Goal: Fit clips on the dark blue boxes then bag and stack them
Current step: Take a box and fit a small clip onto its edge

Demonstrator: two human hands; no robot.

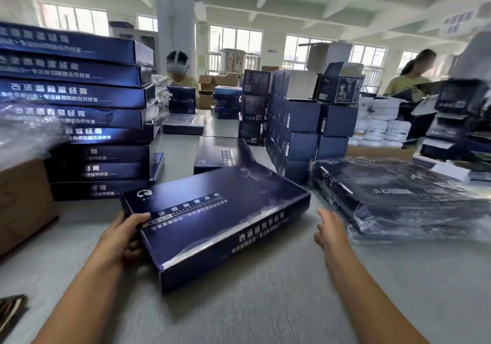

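grey tabletop (252,303) filled the foreground of a bright packing room, with windows behind and two other people working at the far end. just ahead of the left hand (125,240) lay the dark blue box (212,218), flat on the table and turned at an angle, its near-left corner in that hand's grasp: thumb on the lid, fingers curled under the edge. the right hand (329,230) hovered beside the box's right end, not touching it, fingers straight and relaxed, holding nothing.

beyond the left hand rose a tall stack of boxes (79,109) of the same kind, and to the outside of the right hand sat a bagged pile (393,197) under crinkled clear plastic. no clip was visible anywhere; whether one was already fitted could not be told.

the box looked like thin printed card, wide and shallow, so probably light but apt to flex or dent if lifted by one corner. its glossy skin seemed slick. a hold at both short ends, thumbs on top and fingers beneath, would likely carry it flat; squeezing mid-lid might cave it in.
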